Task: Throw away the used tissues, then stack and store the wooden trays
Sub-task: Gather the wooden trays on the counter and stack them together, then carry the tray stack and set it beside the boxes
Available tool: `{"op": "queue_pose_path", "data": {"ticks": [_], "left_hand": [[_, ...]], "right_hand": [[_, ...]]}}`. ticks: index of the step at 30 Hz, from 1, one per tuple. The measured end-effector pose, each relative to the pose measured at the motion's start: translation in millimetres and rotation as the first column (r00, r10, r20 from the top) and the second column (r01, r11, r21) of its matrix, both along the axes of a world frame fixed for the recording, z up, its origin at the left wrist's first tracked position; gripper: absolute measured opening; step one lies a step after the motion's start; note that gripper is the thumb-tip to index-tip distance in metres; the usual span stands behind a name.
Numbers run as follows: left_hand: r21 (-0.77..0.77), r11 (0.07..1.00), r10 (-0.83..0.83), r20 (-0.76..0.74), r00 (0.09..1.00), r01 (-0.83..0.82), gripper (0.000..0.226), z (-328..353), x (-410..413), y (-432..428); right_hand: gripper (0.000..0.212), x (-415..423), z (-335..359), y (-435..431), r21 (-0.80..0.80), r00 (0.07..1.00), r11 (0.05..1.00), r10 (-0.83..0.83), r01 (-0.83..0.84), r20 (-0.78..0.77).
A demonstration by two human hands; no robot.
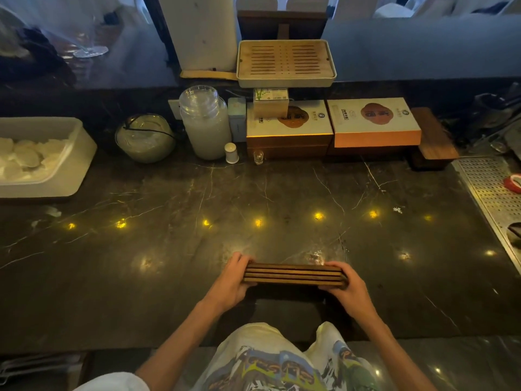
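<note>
Dark marble counter (253, 193) with pale veins fills view; row of small yellow light reflections across its surface; dim room. Along back edge: white tub (42, 159) at left; glass bowl (145, 138); tall glass jar (204, 122); two boxes with orange sides (332, 122) side by side; slatted bamboo tea tray (286, 63) raised above them. Perforated metal drain panel (487, 193) at right; blue-grey wall (423, 46) behind.

I can't see the trays' (294, 275) tops, only edges; my hands cover both ends. The white bin (42, 176) is cut off at left, the print on the boxes (372, 119) unreadable.
</note>
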State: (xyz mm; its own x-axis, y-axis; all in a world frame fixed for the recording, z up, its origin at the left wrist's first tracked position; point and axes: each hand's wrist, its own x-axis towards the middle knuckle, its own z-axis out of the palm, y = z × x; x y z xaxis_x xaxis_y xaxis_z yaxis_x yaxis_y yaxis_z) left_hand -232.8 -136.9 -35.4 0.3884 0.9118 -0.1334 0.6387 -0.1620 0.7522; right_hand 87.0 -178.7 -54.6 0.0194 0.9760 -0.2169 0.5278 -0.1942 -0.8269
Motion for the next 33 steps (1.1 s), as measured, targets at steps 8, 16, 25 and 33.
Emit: {"op": "queue_pose_path", "data": {"ticks": [8,16,25,33], "left_hand": [[-0.353,0.934,0.157,0.270,0.950,-0.054,0.053,-11.8,-14.3,12.2],[-0.454,0.865,0.343,0.220,0.913,-0.216,0.050,-16.3,3.7,-2.9],[-0.654,0.620,0.717,0.246,0.652,-0.435,0.033,36.4,74.1,-45.5],[-0.701,0.565,0.802,0.342,0.490,-0.435,0.039,46.0,192.2,-70.0]], "right_hand": [[0.052,-3.2,-6.3,0.4,-0.112,0.996,0.993,-0.049,0.040,-0.073],[0.053,5.7,-14.7,11.3,-0.133,0.998,0.990,0.042,-0.048,-0.046],[0.060,60.9,3.0,25.6,-0.347,0.850,0.928,-0.072,-0.134,-0.521],[0.050,173.4,51.3,-0.7,-0.449,0.772,0.887,-0.210,-0.107,-0.600]]}}
